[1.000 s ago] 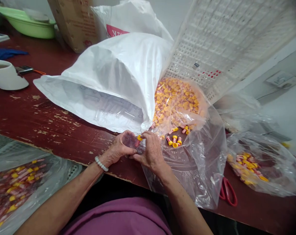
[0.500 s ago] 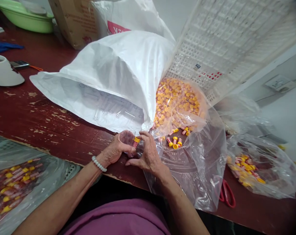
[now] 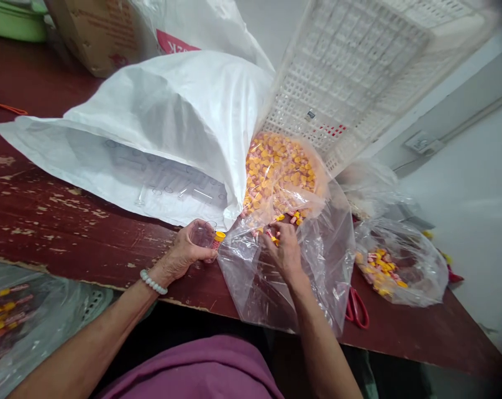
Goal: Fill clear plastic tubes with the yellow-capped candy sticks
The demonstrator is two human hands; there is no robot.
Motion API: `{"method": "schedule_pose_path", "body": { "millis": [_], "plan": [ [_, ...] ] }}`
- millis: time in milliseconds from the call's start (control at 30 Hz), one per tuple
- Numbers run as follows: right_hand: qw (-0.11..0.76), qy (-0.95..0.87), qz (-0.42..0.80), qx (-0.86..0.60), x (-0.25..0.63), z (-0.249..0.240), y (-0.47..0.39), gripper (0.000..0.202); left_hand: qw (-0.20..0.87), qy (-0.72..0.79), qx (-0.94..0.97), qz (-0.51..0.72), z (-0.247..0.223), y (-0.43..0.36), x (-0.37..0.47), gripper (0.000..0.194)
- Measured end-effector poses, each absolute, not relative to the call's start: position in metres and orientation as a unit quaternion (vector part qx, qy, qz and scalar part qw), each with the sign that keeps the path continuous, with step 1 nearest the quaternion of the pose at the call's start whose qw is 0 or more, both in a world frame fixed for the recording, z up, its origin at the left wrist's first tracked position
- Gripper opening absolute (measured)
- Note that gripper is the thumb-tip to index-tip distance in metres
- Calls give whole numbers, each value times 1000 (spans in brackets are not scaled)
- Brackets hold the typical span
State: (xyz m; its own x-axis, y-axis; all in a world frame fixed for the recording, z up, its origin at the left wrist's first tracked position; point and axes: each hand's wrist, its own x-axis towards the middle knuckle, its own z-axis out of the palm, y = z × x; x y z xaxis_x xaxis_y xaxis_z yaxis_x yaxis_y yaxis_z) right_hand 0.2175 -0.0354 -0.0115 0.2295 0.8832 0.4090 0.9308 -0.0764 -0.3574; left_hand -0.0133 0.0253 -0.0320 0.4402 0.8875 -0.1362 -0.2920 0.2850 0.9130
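My left hand (image 3: 183, 252), with a pale bead bracelet at the wrist, is closed around clear plastic tubes (image 3: 201, 235). A small red-and-white printed piece with a yellow cap (image 3: 220, 236) stands at the tubes' right side. My right hand (image 3: 285, 249) is over the mouth of a clear bag (image 3: 251, 282), fingers curled around small yellow-capped pieces (image 3: 275, 240). How many it grips is partly hidden. Behind it, many more such pieces (image 3: 282, 166) fill the bag. More clear tubes (image 3: 163, 180) lie inside the open white sack (image 3: 151, 105) left of the bag.
A white perforated crate (image 3: 338, 72) leans behind the bag. Right of it, another clear bag (image 3: 421, 271) holds more capped pieces, near red-handled scissors (image 3: 359, 310). A cardboard box (image 3: 95, 39) stands at the back. At lower left, a bag of filled tubes (image 3: 10, 316) sits below the worn red table (image 3: 35, 205).
My right hand has moved from beside the left hand rightward to the loose capped pieces at the bag's mouth. The left hand still holds the clear tubes. The view has shifted right.
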Motion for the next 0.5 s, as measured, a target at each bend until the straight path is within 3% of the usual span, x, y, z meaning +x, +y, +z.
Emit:
{"method": "schedule_pose_path", "body": {
  "millis": [133,233,400,500],
  "plan": [
    [146,-539,-55,-827,254,-29,-46,31,693,352,467,422,-27,23,-10,51],
    [109,-547,-51,-828,258,-36,-49,25,672,349,496,426,-26,22,-7,50],
    [106,-534,-42,-838,264,-36,-46,20,645,350,536,417,-31,24,-6,48],
    [201,-514,-37,-833,263,-27,-47,22,630,344,558,416,-34,25,-6,46]
  ]
}}
